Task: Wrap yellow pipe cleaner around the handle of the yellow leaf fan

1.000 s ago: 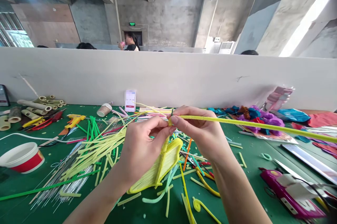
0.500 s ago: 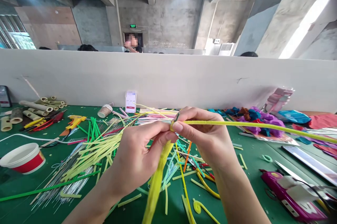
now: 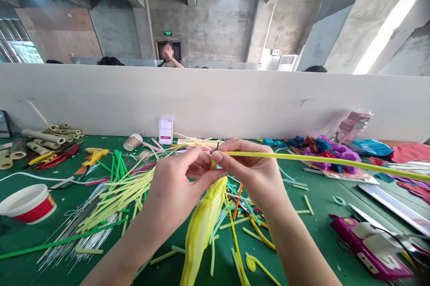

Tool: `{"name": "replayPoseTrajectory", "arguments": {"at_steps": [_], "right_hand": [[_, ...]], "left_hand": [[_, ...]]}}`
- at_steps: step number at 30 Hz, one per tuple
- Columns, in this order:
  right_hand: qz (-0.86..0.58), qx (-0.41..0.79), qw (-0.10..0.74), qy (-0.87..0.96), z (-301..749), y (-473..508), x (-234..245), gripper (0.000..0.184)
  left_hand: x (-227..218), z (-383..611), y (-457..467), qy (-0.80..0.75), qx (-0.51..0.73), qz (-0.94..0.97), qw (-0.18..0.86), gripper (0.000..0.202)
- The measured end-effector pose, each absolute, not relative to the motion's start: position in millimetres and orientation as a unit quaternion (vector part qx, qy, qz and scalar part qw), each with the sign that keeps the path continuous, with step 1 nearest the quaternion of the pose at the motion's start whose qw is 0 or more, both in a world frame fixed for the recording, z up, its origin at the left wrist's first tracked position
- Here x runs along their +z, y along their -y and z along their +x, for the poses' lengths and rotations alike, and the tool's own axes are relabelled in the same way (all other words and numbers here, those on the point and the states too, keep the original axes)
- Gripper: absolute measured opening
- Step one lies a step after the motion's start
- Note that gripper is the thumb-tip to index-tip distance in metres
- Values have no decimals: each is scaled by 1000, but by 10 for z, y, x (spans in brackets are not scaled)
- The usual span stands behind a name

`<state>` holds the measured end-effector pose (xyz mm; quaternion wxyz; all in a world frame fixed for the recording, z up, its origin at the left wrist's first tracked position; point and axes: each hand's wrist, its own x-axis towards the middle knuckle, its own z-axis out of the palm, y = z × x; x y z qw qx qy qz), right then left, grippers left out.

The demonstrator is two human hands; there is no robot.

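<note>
My left hand point(image 3: 176, 189) is closed, thumb and fingers pinching the narrow upper end of a fuzzy yellow banana-shaped piece point(image 3: 200, 230). The piece hangs down toward me and shows a paler stripe along its length. Against that same tip, the thumb and index finger of my right hand point(image 3: 257, 174) press a long yellow pipe cleaner point(image 3: 319, 158), which stretches off to the right edge. A short dark green end point(image 3: 217, 146) pokes up between the fingertips. The exact wrap at the tip is hidden by my fingers.
Cut pale-green pipe cleaners point(image 3: 131, 192) and thin wires point(image 3: 79, 241) lie at left near a paper cup point(image 3: 28, 203) and a glue gun point(image 3: 96, 156). A power strip point(image 3: 369, 248) sits at right. A phone point(image 3: 165, 130) leans on the white partition point(image 3: 215, 102).
Both hands have shifted slightly left. The banana-shaped piece has turned, so its paler stripe now faces me. The pipe cleaner stays stretched to the right.
</note>
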<state>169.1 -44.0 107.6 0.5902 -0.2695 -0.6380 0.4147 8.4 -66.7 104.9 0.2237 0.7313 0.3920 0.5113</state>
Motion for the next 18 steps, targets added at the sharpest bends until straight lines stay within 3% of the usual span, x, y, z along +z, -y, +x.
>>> {"name": "replayPoseTrajectory", "arguments": {"at_steps": [10,18], "right_hand": [[-195,487,552,648,1740,449,1121,6],[-207,569,535,589,1761,387,1097,8]], "left_hand": [[1064,38,742,-371,503,770,125,13],[1057,22,634,-332,480,793,172,15]]}}
